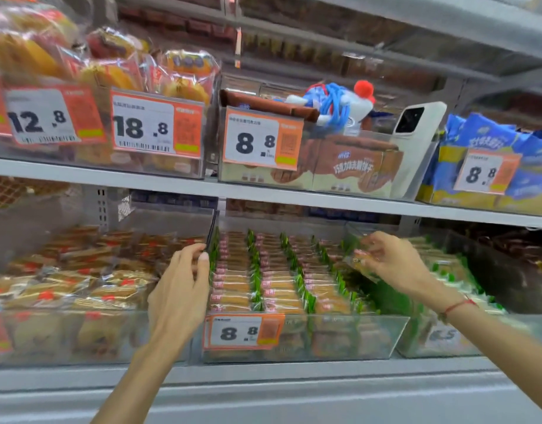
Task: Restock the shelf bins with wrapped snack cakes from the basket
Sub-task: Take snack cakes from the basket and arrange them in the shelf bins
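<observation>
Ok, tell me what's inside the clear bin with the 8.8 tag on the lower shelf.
The clear bin holds neat rows of wrapped snack cakes, green-edged; its right side has a gap. Lower layers are blurred behind the front wall.

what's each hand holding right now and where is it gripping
The right hand pinches a wrapped snack cake by its upper end, over the clear bin. The left hand grips that bin's left wall near the top edge.

Upper shelf, left to right: price tag (41, 116) reads 12.8; next price card (156, 125) reads 18.8; tag on the brown biscuit bin (262, 139) reads 8.8; label on the blue-packet bin (487, 171) reads 8.8. Lower shelf: centre bin's price label (243, 332) reads 8.8. Small print and Chinese characters too blurred to read.
</observation>
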A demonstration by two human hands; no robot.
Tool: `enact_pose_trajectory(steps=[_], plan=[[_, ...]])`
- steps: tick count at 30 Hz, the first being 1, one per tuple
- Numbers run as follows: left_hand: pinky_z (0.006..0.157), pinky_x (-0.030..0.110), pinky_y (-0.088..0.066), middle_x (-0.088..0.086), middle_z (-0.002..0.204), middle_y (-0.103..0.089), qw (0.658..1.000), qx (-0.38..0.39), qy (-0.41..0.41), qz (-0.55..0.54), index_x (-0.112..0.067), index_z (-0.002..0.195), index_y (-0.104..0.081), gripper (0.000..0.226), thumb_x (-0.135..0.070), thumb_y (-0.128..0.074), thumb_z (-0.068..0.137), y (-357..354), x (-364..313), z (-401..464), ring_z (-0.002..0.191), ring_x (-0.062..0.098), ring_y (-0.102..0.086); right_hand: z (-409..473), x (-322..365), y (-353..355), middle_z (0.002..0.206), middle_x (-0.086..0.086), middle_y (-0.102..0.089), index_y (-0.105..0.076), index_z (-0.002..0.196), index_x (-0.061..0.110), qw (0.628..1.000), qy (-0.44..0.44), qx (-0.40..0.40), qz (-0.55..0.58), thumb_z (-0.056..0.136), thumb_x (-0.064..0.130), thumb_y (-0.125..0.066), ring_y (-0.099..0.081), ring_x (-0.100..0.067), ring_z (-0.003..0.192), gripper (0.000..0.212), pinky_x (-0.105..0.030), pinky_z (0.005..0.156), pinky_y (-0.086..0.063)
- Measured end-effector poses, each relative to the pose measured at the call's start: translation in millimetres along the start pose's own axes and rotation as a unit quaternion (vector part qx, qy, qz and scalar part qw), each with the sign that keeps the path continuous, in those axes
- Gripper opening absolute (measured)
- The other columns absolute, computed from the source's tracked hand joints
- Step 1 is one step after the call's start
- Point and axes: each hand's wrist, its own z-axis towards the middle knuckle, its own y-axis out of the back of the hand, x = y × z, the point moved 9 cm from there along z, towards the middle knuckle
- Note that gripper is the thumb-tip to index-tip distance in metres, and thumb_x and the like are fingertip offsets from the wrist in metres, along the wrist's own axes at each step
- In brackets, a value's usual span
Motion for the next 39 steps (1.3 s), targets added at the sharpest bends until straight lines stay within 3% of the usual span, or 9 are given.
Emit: enact_pose_trajectory(steps=[3,7,12,17,23,29,34,36,39], plan=[[0.082,0.032,-0.032,-0.011,0.127,-0.056,1.0,0.0,0.02,0.01,-0.036,0.131,-0.046,0.037,-0.046,-0.029,0.1,2.4,5.3,0.1,0.107,0.013,-0.056,21.1,3.3,-25.0,0.11,-0.005,-0.071,-0.069,0.11,0.019,0.992,0.031,0.069,-0.102,0.082,0.021,-0.07,-0.065,-0.025,0.101,0.028,-0.037,0.089,-0.052],[0.084,0.035,-0.034,-0.011,0.125,-0.059,1.0,-0.005,0.028,0.012,-0.039,0.128,-0.047,0.035,-0.048,-0.028,0.1,2.1,7.7,-1.2,0.108,0.015,-0.057,32.3,4.9,-57.6,0.118,-0.003,-0.066,-0.067,0.116,0.022,0.979,0.062,0.138,-0.135,0.087,0.015,-0.063,-0.062,-0.022,0.105,0.03,-0.029,0.09,-0.048],[0.081,0.035,-0.03,-0.009,0.124,-0.06,0.999,-0.017,0.032,0.014,-0.038,0.128,-0.047,0.035,-0.046,-0.027,0.1,1.7,7.0,-1.4,0.109,0.018,-0.056,39.3,0.6,-65.5,0.121,0.0,-0.06,-0.065,0.115,0.03,0.982,0.083,0.08,-0.15,0.088,0.024,-0.065,-0.056,-0.021,0.11,0.028,-0.029,0.089,-0.044],[0.089,0.042,-0.034,-0.008,0.122,-0.061,0.999,-0.025,0.033,0.009,-0.037,0.127,-0.048,0.035,-0.045,-0.028,0.1,1.7,7.2,-2.9,0.108,0.02,-0.056,35.5,-2.3,-61.1,0.115,-0.005,-0.064,-0.064,0.116,0.031,0.971,0.08,0.039,-0.221,0.093,0.028,-0.057,-0.059,-0.026,0.106,0.025,-0.03,0.084,-0.046],[0.083,0.039,-0.03,-0.008,0.124,-0.06,0.999,-0.023,0.031,0.013,-0.036,0.127,-0.048,0.035,-0.043,-0.027,0.101,0.9,4.4,-4.2,0.107,0.018,-0.056,31.8,2.6,-72.2,0.119,-0.006,-0.061,-0.062,0.118,0.027,0.962,0.082,0.068,-0.25,0.092,0.02,-0.055,-0.058,-0.026,0.109,0.028,-0.031,0.089,-0.046],[0.083,0.038,-0.03,-0.007,0.127,-0.058,1.0,-0.013,0.019,0.014,-0.032,0.129,-0.047,0.034,-0.041,-0.028,0.102,1.2,1.0,-4.4,0.108,0.019,-0.057,29.4,-3.7,-70.0,0.128,-0.007,-0.058,-0.054,0.129,0.02,0.958,0.05,0.176,-0.222,0.089,0.022,-0.06,-0.056,-0.027,0.113,0.041,-0.035,0.093,-0.048],[0.086,0.039,-0.044,-0.005,0.122,-0.057,1.0,0.002,-0.012,-0.029,-0.028,0.13,-0.047,0.036,-0.043,-0.035,0.1,1.3,-0.5,-1.9,0.102,0.015,-0.057,-6.3,16.4,-30.7,0.13,-0.002,-0.058,-0.054,0.132,0.02,0.984,0.076,0.099,-0.124,0.09,0.022,-0.061,-0.056,-0.02,0.114,0.042,-0.031,0.09,-0.045],[0.087,0.04,-0.048,-0.005,0.121,-0.054,0.996,-0.001,-0.039,-0.074,-0.024,0.131,-0.048,0.035,-0.038,-0.044,0.098,8.7,-7.4,-5.5,0.101,0.013,-0.056,-29.3,27.5,-17.8,0.123,0.002,-0.061,-0.058,0.126,0.023,0.992,0.091,0.07,-0.057,0.09,0.022,-0.063,-0.057,-0.013,0.103,0.037,-0.027,0.086,-0.046],[0.088,0.03,-0.041,-0.012,0.119,-0.05,0.991,-0.023,-0.102,-0.088,-0.025,0.126,-0.051,0.032,-0.029,-0.056,0.094,27.7,-23.1,-27.3,0.105,0.007,-0.048,-69.1,43.4,-10.0,0.106,0.006,-0.064,-0.063,0.115,0.024,0.992,0.114,0.039,0.034,0.087,0.02,-0.067,-0.059,-0.007,0.089,0.029,-0.028,0.08,-0.052]])
